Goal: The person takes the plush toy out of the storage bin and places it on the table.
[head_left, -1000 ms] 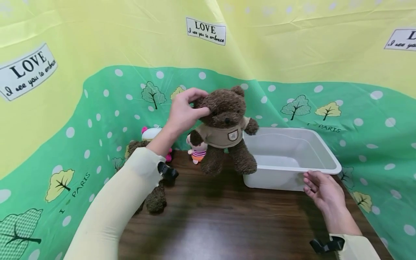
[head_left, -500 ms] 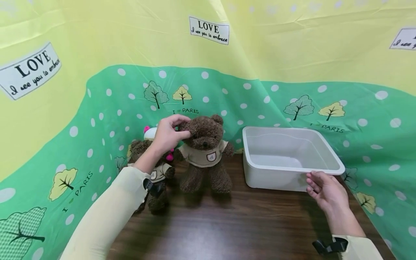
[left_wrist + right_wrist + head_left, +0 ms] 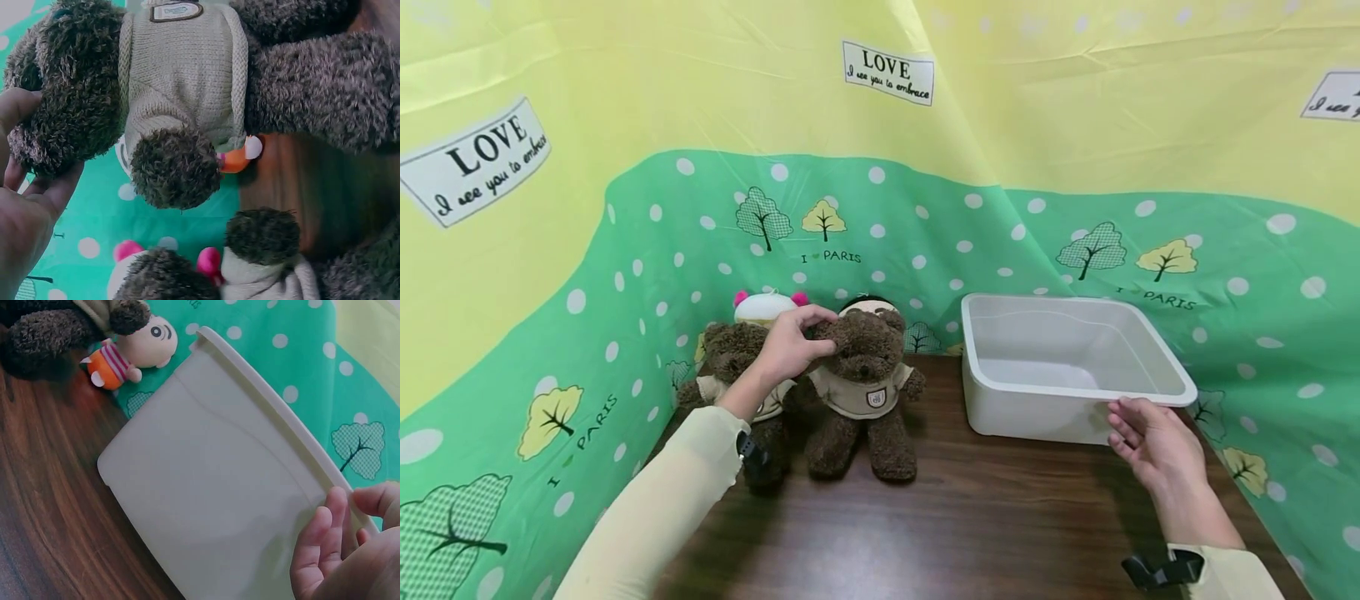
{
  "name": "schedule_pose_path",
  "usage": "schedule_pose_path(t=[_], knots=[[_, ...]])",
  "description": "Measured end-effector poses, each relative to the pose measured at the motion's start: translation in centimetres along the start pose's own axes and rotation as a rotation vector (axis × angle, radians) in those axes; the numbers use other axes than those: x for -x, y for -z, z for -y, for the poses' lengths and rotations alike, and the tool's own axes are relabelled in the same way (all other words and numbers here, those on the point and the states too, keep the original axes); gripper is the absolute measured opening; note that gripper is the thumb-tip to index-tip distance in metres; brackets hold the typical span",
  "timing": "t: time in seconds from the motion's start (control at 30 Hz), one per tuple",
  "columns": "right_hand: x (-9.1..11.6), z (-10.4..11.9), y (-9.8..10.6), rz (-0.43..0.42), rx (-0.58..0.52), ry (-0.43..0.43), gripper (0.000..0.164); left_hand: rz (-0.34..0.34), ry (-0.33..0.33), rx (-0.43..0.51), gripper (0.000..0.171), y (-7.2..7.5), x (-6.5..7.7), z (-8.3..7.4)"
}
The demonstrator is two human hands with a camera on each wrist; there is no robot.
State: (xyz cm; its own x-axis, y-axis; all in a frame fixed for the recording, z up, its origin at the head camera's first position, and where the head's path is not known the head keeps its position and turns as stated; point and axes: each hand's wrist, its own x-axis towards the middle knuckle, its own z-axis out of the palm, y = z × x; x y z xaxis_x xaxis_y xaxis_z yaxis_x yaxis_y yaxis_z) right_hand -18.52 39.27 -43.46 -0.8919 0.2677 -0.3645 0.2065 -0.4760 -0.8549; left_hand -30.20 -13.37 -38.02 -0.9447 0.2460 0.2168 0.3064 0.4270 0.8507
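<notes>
My left hand (image 3: pixel 790 346) grips a brown teddy bear (image 3: pixel 859 400) by the side of its head, thumb in front and fingers behind. The bear wears a beige knit shirt with a badge and is upright, legs over the wooden table. In the left wrist view its head and shirt (image 3: pixel 187 75) fill the upper part. A matching teddy bear (image 3: pixel 730 354) sits to the left, partly covered by my left forearm. Over at the right, my right hand (image 3: pixel 1161 442) pinches the front rim of a light grey plastic bin (image 3: pixel 1037 414), thumb on top and fingertips beneath.
Behind the bears stand a doll with a white top and pink buns (image 3: pixel 763 308) and a dark-haired doll (image 3: pixel 867 302) in a striped shirt, mostly hidden. A green and yellow printed cloth (image 3: pixel 940 217) surrounds the dark wooden table (image 3: pixel 940 517).
My left hand has brought the teddy bear down and left from beside the bin to a place next to the other bear. My right hand stays at the bin rim.
</notes>
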Motion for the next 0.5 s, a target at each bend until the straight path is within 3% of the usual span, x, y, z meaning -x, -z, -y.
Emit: schedule_pose_path(t=[0.23, 0.5], knots=[[0.0, 0.1, 0.0, 0.005, -0.010, -0.002, 0.027, 0.072, 0.000, 0.011, 0.041, -0.2, 0.0, 1.5], [0.0, 0.2, -0.1, 0.014, -0.004, 0.004, 0.023, 0.178, 0.007, -0.071, 0.044, -0.8, 0.1, 3.1]])
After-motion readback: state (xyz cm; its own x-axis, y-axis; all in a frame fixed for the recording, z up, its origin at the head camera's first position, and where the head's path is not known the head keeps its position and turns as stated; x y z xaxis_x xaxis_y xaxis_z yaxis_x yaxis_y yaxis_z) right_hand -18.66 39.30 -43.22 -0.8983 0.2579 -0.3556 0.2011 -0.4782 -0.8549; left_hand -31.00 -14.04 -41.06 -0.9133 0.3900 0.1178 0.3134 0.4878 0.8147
